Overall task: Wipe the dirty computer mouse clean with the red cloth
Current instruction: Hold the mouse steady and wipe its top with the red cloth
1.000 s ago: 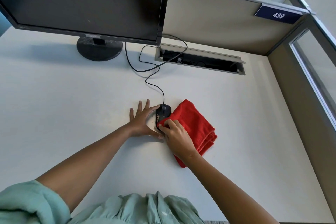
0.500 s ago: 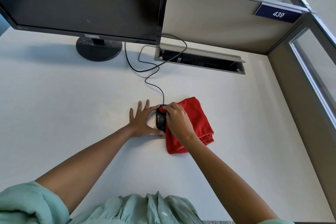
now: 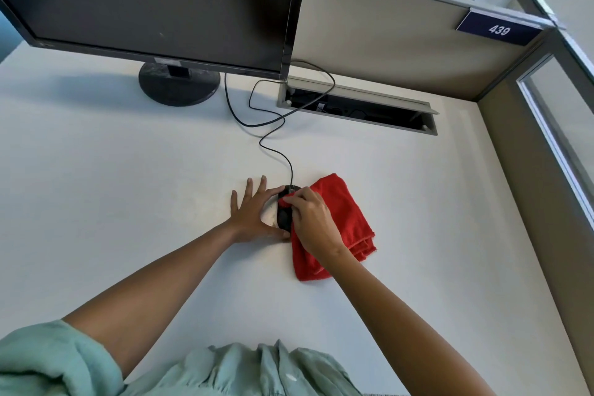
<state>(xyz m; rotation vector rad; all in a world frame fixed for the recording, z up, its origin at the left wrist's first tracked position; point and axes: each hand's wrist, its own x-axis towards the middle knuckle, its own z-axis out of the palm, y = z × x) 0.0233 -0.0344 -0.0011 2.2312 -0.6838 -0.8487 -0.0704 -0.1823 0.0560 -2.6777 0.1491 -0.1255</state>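
A black wired computer mouse lies on the white desk, mostly covered by my hands. My left hand rests flat on the desk with fingers spread, its thumb and forefinger bracing the mouse's left side. My right hand pinches a corner of the red cloth and presses it onto the top front of the mouse. The rest of the folded cloth trails on the desk to the right and below my hand.
The mouse cable loops back to an open cable tray in the desk. A black monitor on a round stand stands at the back left. Beige partition walls close the back and right.
My right hand has slid the cloth corner from the mouse's near end up toward its front. The left hand has stayed put.
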